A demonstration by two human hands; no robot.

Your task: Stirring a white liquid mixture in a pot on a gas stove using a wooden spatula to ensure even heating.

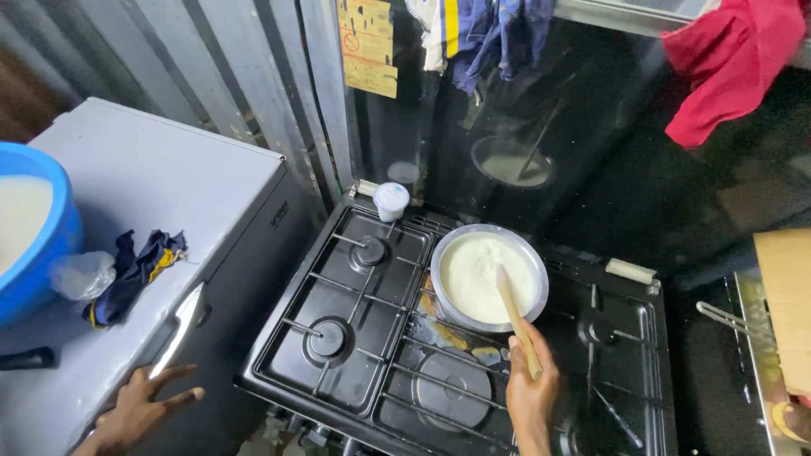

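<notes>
So the right hand (530,388) is wrapped around the lower end of a wooden stick (517,319), gripping it from the front edge of the stove (279,371). The stick slants up and away into a metal pot (488,275) full of thick white mash, tip buried in the stuff. Holding it that far back probably keeps the fingers away from the heat and gives some leverage.

The pot sits on the back middle part of the stove grate, not far from the raised glass lid behind, where you can see its reflection.

The left hand (148,401) holds nothing, fingers spread flat against the front of the grey fridge (169,177) standing just left of the stove, looks like it's bracing there.

Other stuff: a small white lidded tub (391,201) at the stove's back left corner, near the pot but not touching. On the fridge top there's a blue basin (38,253) at the left edge, with a crumpled plastic bag (82,274) and a dark blue cloth (135,270) beside it. A red cloth (731,63) hangs top right. Nothing blocks the stick; the three other burners are bare.
</notes>
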